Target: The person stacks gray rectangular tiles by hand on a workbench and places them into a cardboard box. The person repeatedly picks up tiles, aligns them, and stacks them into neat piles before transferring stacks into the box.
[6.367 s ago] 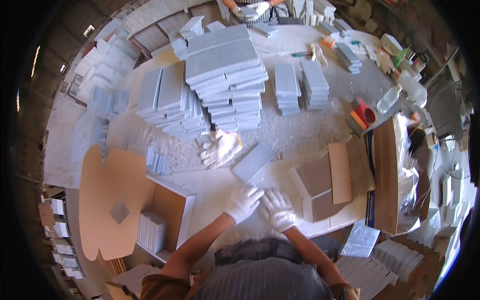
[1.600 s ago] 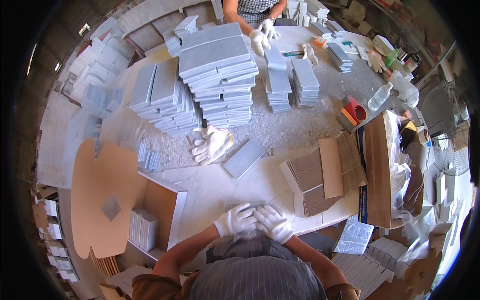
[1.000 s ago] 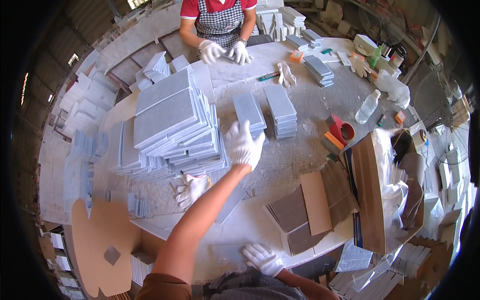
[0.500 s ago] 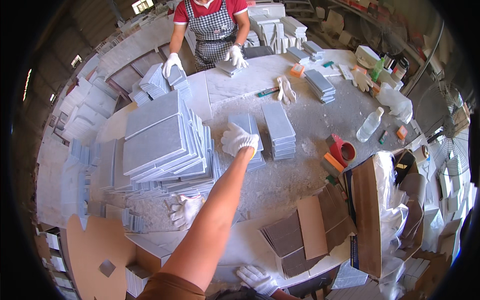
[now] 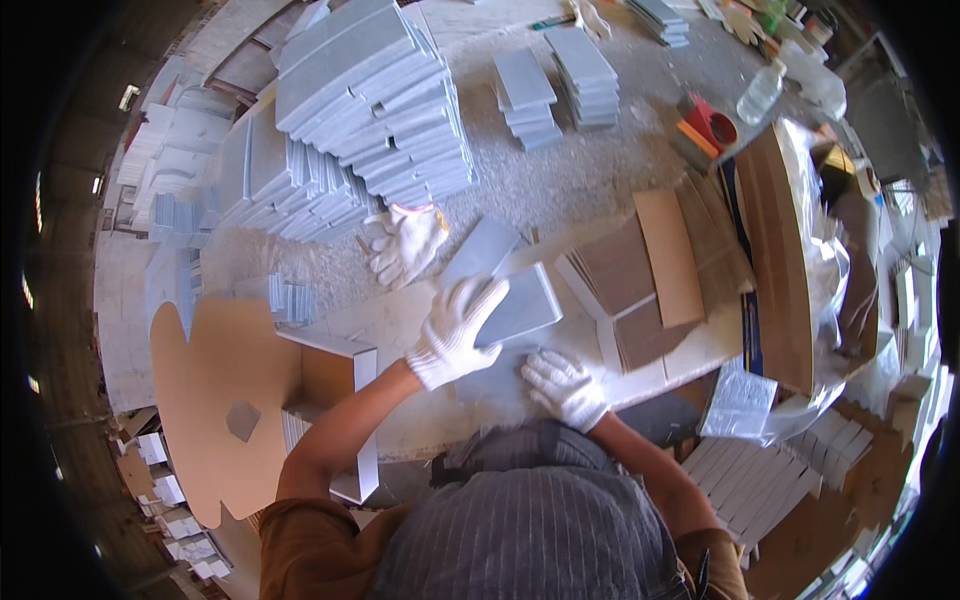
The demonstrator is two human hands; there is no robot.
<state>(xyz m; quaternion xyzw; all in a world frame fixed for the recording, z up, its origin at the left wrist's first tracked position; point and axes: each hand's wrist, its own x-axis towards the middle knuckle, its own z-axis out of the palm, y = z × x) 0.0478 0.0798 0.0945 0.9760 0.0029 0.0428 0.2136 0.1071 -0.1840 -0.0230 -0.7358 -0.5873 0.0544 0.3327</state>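
Here, the left hand (image 5: 455,330), in white ribbed knit, pinches a smooth grey rectangular slab (image 5: 522,306) above the pale tabletop (image 5: 405,420); the right hand (image 5: 566,390) lies flat, fingers loosely spread, beside a lower slab (image 5: 488,383). Gritty dust (image 5: 590,175) surrounds a tall stack (image 5: 350,72) inside a dim workshop (image 5: 75,180).

From eight to ten o'clock rises a dark wall or roof (image 5: 72,265) (which of the two, I cannot tell), pierced by small bright openings (image 5: 129,97). A dusty grey tabletop (image 5: 590,170) spreads toward one o'clock, a pale slab (image 5: 385,318) along its near side. Whitish daylight glares at half past three.
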